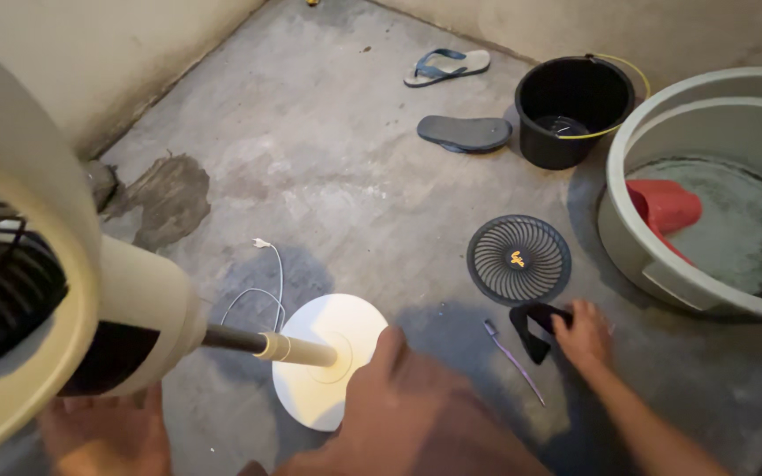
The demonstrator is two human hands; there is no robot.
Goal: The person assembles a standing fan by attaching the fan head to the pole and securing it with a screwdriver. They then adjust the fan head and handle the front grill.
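right hand (586, 333): grip closes on black part (535, 326), near
grille (519, 259): at 11 o'clock from it
left hand (108, 432): under fan (55, 291), grip unclear

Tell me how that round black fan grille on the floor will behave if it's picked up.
The fan grille looks like thin, open slats, so probably light and slightly flexible. Lying flat on the concrete floor, it should slide rather than roll. The slim ribs might crack if squeezed.
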